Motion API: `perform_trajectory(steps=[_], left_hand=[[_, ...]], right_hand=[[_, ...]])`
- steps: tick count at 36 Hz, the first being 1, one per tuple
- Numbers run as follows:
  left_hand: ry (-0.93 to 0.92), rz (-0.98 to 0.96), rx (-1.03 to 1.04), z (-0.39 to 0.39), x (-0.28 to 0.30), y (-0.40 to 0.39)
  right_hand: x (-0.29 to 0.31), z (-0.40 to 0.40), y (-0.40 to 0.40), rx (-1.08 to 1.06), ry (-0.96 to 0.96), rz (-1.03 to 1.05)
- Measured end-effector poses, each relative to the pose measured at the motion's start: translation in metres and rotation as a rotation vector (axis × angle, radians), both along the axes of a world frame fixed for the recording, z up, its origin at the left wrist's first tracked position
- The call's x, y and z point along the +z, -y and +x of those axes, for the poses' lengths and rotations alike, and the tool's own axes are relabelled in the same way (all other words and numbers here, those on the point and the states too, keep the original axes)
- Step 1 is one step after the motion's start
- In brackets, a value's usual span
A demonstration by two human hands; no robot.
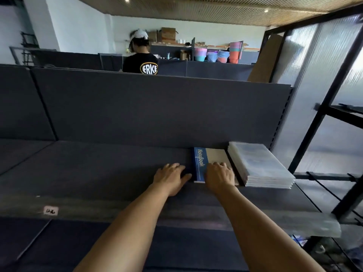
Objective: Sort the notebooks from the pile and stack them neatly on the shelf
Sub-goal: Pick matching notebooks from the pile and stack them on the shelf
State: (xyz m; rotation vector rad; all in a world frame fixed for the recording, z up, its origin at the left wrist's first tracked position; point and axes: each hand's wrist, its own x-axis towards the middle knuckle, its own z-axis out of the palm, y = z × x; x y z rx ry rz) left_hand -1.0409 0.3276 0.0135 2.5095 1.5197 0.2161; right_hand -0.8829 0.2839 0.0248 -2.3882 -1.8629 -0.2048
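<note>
— What's on the shelf (98, 173) in front of you?

— A dark, matte shelf board with a faintly grainy face. Near its right end lies a notebook (204, 163), flat and rectangular, with a blue band down its left side lettered "NoteBook" and a pale grey cover beside that. Just right of the notebook sits a stack of notebooks in clear plastic sleeves (259, 165) — glossy, square-edged, neatly piled, with a narrow dark gap between the two.

— And your hands?

— My right hand (220, 176) rests palm-down on the notebook's near end, fingers gently bent over the cover and close together. My left hand (170, 176) lies on the shelf board just left of the notebook, fingers loosely extended, thumb reaching to the blue edge; whether it truly touches, I cannot tell.

— Anything behind?

— Beyond the notebook rises a dark back panel (157, 107); past it stands a person in a black shirt (140, 63).
</note>
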Motion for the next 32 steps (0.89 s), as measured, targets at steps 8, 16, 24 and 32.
perform_trajectory(steps=[8,16,24,32], left_hand=[[0.032,0.076,0.279,-0.101,0.006,0.012],[-0.006,0.115,0.476,-0.211,0.016,0.03],[-0.061,0.132,0.59,-0.341,0.018,0.052],[-0.045,0.119,0.679,-0.475,0.015,0.071]], right_hand=[[0.001,-0.074,-0.019,0.234,-0.098,0.0],[0.002,-0.176,-0.026,0.443,-0.074,-0.018],[0.01,-0.302,-0.032,0.53,-0.078,-0.041],[0.011,-0.443,-0.03,0.647,-0.066,-0.069]])
